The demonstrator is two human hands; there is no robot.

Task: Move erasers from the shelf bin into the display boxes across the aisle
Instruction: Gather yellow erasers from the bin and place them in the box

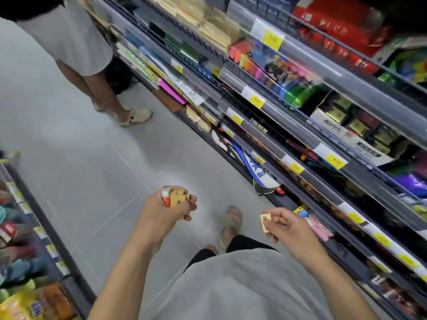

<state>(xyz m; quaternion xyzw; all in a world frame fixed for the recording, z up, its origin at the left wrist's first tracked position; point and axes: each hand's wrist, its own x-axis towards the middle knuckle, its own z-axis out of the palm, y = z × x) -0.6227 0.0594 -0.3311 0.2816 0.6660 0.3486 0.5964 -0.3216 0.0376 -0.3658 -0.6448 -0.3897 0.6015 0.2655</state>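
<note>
- left hand [169, 210] is at about 6 o'clock, curled tight round a clump of erasers [176, 198]. mostly tan ones plus a red and white one; too bunched to get an exact count, but it's several
- right hand [285, 229] sits toward 4 o'clock, thumb and fingers pinching a single tan eraser [264, 222], other fingers loosely curled
- both hands hang over the grey aisle floor [80, 172], well apart from each other
- shelving [300, 144] runs from 12 down to 4 o'clock, several tiers packed with coloured stationery and yellow price tags [273, 39]. can't tell which bin the erasers belong to
- a white open box [342, 129] at 3 o'clock holds small dark and gold packs
- lower shelf [34, 239] at 8 o'clock has blurry snack-type bags
- one other person [76, 42] stands at 11 o'clock, pale sandals [136, 116]
</note>
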